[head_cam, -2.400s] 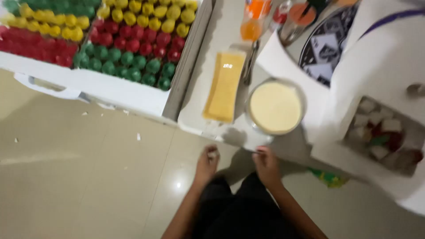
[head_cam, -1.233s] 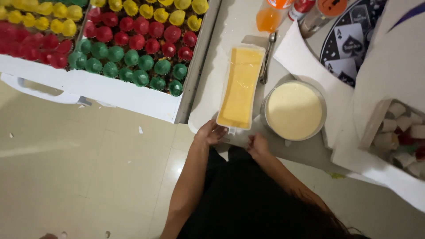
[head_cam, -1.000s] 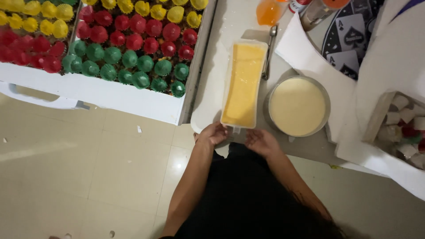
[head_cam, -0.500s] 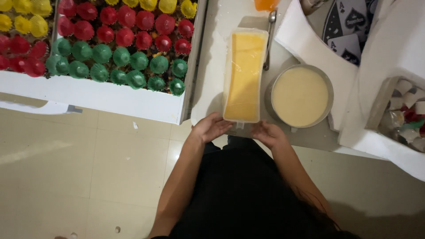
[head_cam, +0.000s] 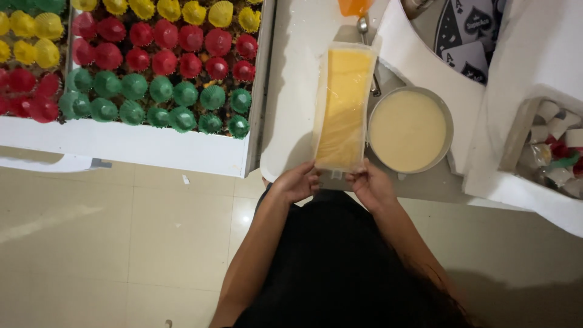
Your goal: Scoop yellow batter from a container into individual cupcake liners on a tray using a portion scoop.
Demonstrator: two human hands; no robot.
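I grip the near end of the long yellow packet (head_cam: 344,106) with my left hand (head_cam: 296,184) and right hand (head_cam: 370,185), fingers closed on its corners. It stretches away from me; the batter pot (head_cam: 409,129) sits just right. Opening it seems next, needing a firm pinch.

i can't see the near end of the yellow block pack (head_cam: 343,109); my left hand (head_cam: 296,183) and right hand (head_cam: 371,185) cover it. the orange container (head_cam: 355,6) is cut off by the top edge. the spoon (head_cam: 367,45) is mostly hidden behind the pack. the box of small wrapped pieces (head_cam: 555,149) runs off the right edge, blurred.
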